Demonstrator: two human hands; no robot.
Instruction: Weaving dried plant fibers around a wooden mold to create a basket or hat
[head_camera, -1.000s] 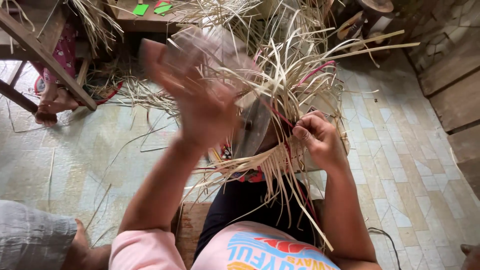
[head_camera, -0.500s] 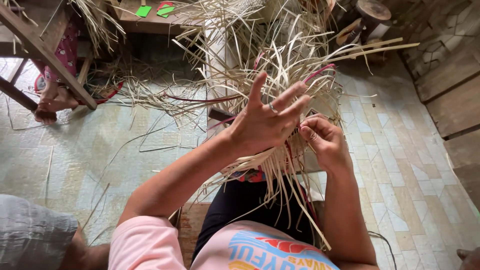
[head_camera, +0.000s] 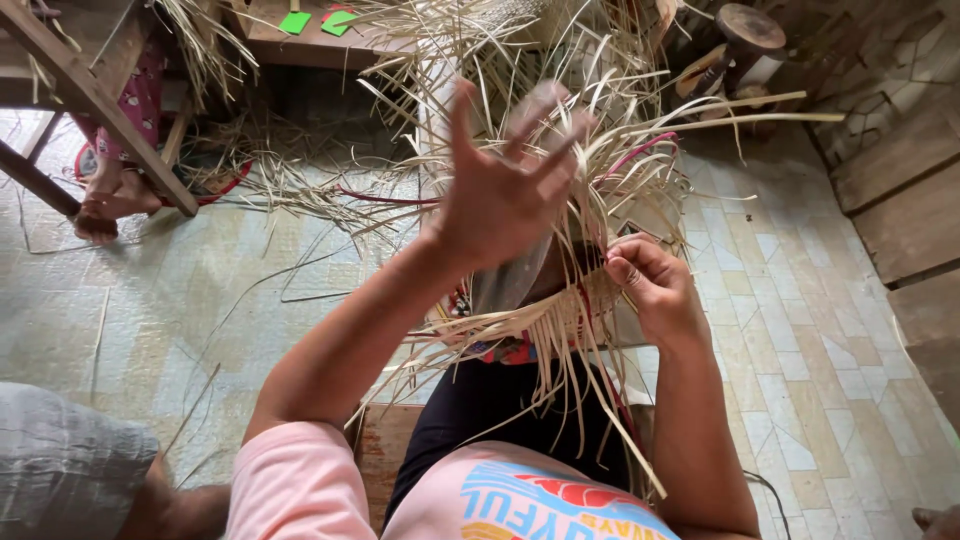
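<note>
A half-woven straw piece rests on my lap, with many long pale strips fanning out up and to the right. My right hand pinches the woven rim on its right side. Raised above the piece, my left hand has its fingers spread among the loose strips; whether it grips a strip is blurred. A few pink strips run through the pale ones.
Loose straw litters the tiled floor at left. A wooden frame leg slants at upper left, beside another person's bare feet. A wooden bench with green tags stands at the top. Someone's grey-clothed knee is at lower left.
My left hand swung down onto the straw beside my right hand, then lifted again with fingers spread. My right hand stayed on the rim.
</note>
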